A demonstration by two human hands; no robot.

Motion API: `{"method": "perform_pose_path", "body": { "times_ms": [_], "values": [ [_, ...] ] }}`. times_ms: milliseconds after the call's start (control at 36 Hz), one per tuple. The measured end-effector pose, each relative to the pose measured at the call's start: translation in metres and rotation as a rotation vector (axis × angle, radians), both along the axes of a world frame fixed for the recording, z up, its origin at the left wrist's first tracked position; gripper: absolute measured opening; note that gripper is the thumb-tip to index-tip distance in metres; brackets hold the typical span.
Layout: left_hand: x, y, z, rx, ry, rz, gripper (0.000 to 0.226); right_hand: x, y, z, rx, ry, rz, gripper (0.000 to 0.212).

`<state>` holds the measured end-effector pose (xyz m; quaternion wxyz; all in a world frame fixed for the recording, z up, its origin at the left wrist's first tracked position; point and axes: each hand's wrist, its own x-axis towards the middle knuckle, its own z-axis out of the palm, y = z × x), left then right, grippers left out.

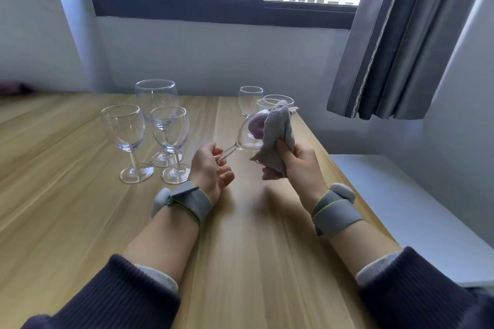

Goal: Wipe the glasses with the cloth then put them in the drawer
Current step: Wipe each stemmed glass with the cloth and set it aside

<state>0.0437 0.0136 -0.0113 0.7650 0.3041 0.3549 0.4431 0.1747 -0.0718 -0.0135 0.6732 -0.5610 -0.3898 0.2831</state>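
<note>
Left hand pinches stem of tilted glass, held above surface centre. Right hand grips cloth stuffed into bowl. Risks: stem snaps under twisting; elbow knocks 3 glasses at 10 o'clock. Drawer unseen.

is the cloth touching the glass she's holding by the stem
Touching. The head view shows the grey cloth, gripped in the right hand, draped over the rim of the tilted glass and pushed into its bowl; the left hand holds the stem.
</note>
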Motion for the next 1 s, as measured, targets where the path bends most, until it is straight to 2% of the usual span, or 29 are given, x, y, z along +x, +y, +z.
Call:
{"method": "perform_pose_path", "body": {
  "times_ms": [389, 472, 528, 611, 694, 806, 861, 917, 1000],
  "values": [
    [-0.002, -0.001, 0.001, 0.021, 0.03, -0.013, 0.025, 0.007, 0.008, -0.007, -0.279, -0.072, -0.03, 0.019],
    [-0.002, -0.002, 0.002, 0.017, 0.013, -0.011, 0.024, 0.011, 0.01, -0.003, -0.426, -0.18, -0.048, 0.024],
    [-0.003, -0.002, 0.004, 0.0, -0.031, -0.016, 0.024, 0.012, 0.011, -0.003, -0.482, -0.26, -0.056, 0.017],
    [-0.005, -0.001, 0.008, -0.007, -0.082, -0.018, 0.025, 0.013, 0.011, -0.008, -0.391, -0.329, -0.102, 0.009],
    [-0.007, 0.0, 0.009, 0.027, -0.049, 0.003, 0.024, 0.009, 0.005, -0.007, -0.317, -0.319, -0.104, 0.012],
    [-0.007, -0.001, 0.008, 0.038, -0.02, 0.026, 0.023, 0.009, 0.004, -0.007, -0.238, -0.418, -0.174, 0.01],
    [-0.007, 0.0, 0.008, 0.03, -0.034, 0.033, 0.024, 0.008, 0.005, -0.008, -0.187, -0.405, -0.151, 0.02],
    [-0.008, 0.0, 0.009, 0.027, -0.052, 0.038, 0.025, 0.009, 0.008, -0.006, -0.144, -0.389, -0.112, 0.042],
    [-0.01, 0.001, 0.01, 0.038, -0.055, 0.048, 0.024, 0.006, 0.002, 0.001, -0.182, -0.433, -0.008, 0.048]
  ]
}}
